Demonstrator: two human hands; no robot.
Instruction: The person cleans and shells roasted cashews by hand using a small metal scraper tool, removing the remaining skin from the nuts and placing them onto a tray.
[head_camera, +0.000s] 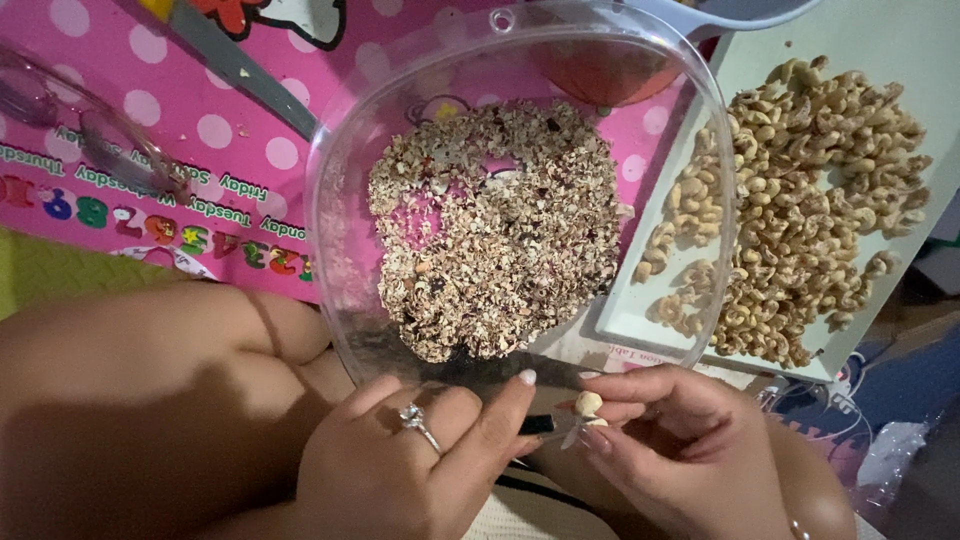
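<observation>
My left hand (420, 450), with a ring on one finger, grips a small dark-handled knife (540, 424) just below the rim of a clear plastic bowl (330, 230). Close beside it, my right hand (670, 440) pinches a pale cashew nut (588, 404) between thumb and fingers, touching the blade's tip. The bowl holds a heap of brownish nut skins and shell bits (500, 230). To its right a white tray (640, 320) carries a big pile of peeled cashews (800, 200).
A pink polka-dot mat (150, 110) with coloured letters lies under the bowl. Clear eyeglasses (95, 135) rest at the upper left. My bare knee (130, 390) fills the lower left. A crumpled plastic bag (895, 440) sits at the lower right.
</observation>
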